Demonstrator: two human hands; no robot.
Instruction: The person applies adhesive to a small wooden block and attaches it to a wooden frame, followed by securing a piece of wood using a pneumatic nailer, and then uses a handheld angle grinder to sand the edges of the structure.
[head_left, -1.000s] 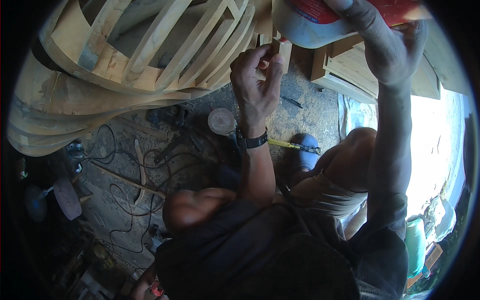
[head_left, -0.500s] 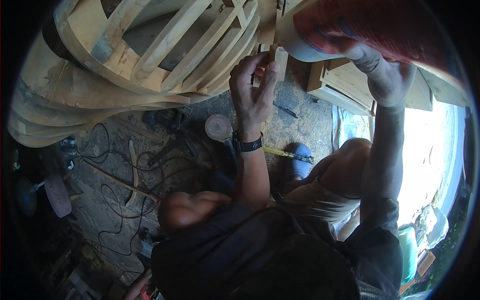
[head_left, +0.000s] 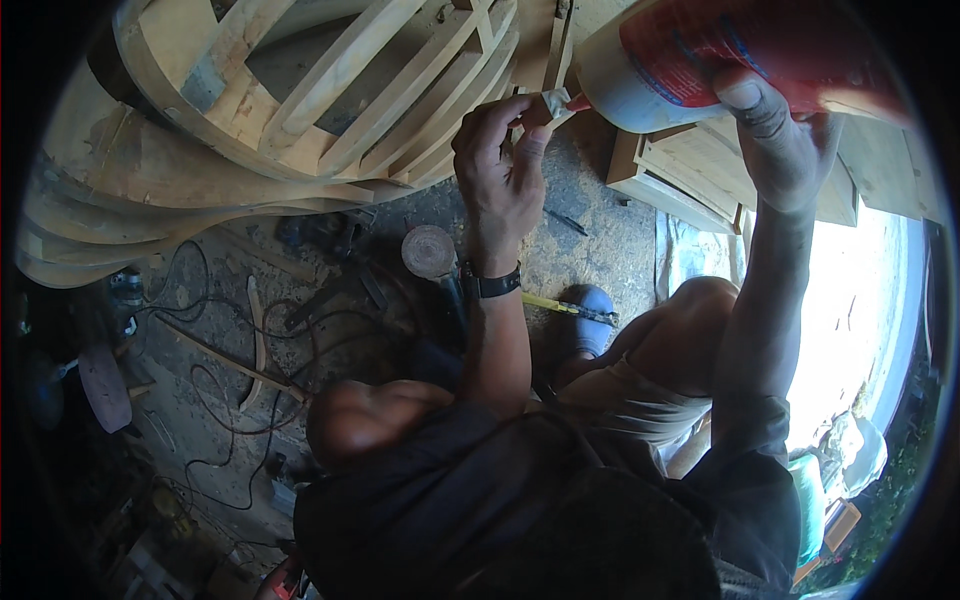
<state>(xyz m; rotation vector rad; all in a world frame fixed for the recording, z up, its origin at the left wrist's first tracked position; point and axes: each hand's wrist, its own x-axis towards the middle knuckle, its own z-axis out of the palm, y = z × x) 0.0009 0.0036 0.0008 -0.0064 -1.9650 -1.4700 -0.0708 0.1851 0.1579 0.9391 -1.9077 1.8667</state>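
Small wood block [head_left: 552, 106] sat at the fingertips of the left hand [head_left: 500, 180], off its upper right; thumb and fingers pinched nearly together on it. Block's long axis foreshortened, couldn't tell.

Bottle [head_left: 700, 50], red and white, lay right of the block, long axis roughly crosswise, red nozzle [head_left: 578, 102] pointing left at the block. Nozzle tip at the block's right side; touching or just short, couldn't tell. Right hand [head_left: 785, 150] had the bottle body, thumb bent over the near side, other fingers mostly hidden; grip about as wide as the body. Left hand nearest the nozzle; right hand well right of the block.

Edges: slatted wooden frame [head_left: 390, 85] left of the block, its rounded end near the left fingers. Wooden cabinet [head_left: 690, 170] right of and below the block, under the bottle. Room: floor [head_left: 625, 240] showed below the block, between both forearms.
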